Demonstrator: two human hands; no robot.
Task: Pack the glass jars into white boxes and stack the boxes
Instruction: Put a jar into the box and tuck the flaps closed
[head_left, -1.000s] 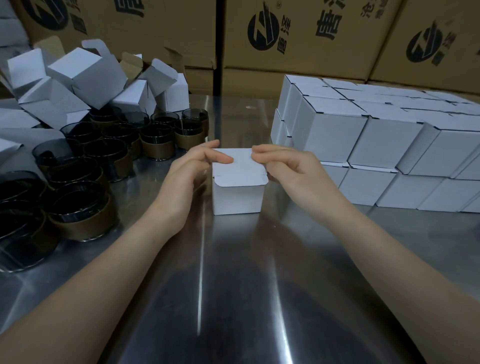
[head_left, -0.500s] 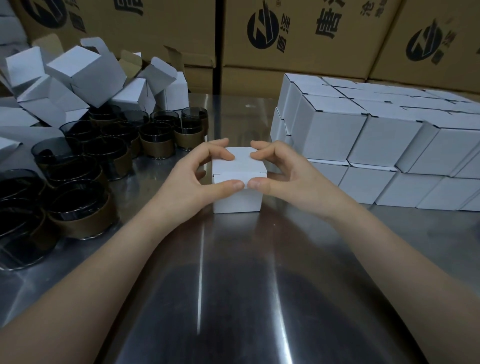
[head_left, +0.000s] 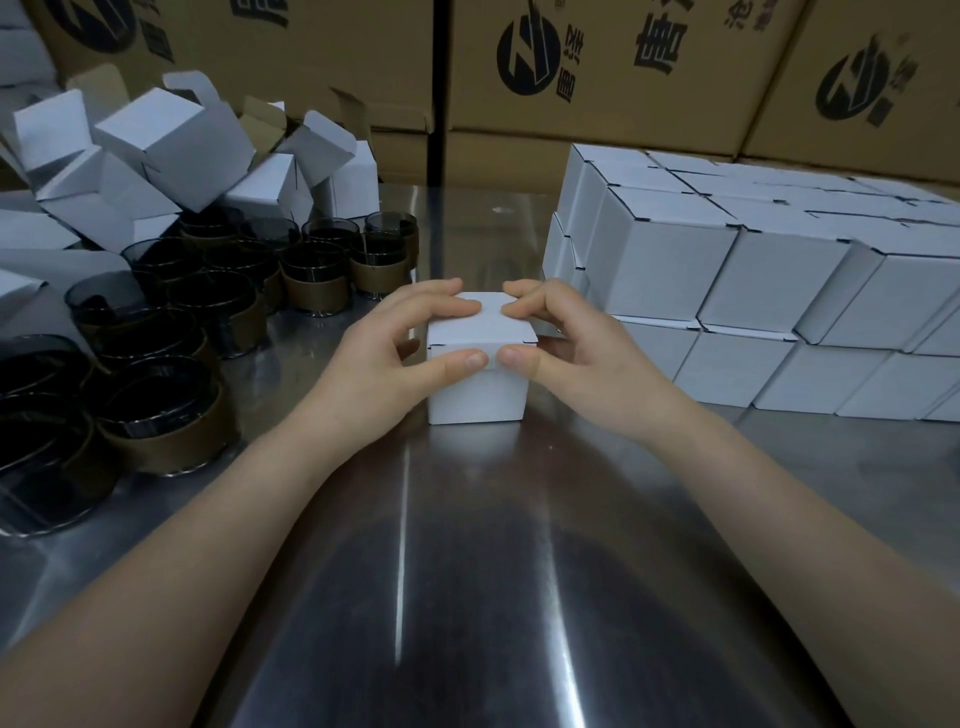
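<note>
The picture is dim with a cool grey cast. Light seemingly from above leaves narrow bright streaks on the steel table in the lower centre, either side of a broad dark reflection. The stacked white boxes at the right are brightest, while the glass jars at the left sink near black. Wide-angle distortion bends the frame edges, and the corners look soft

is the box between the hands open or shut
Shut: the white box has its lid flat on top, left hand and right hand pinching it.
</note>
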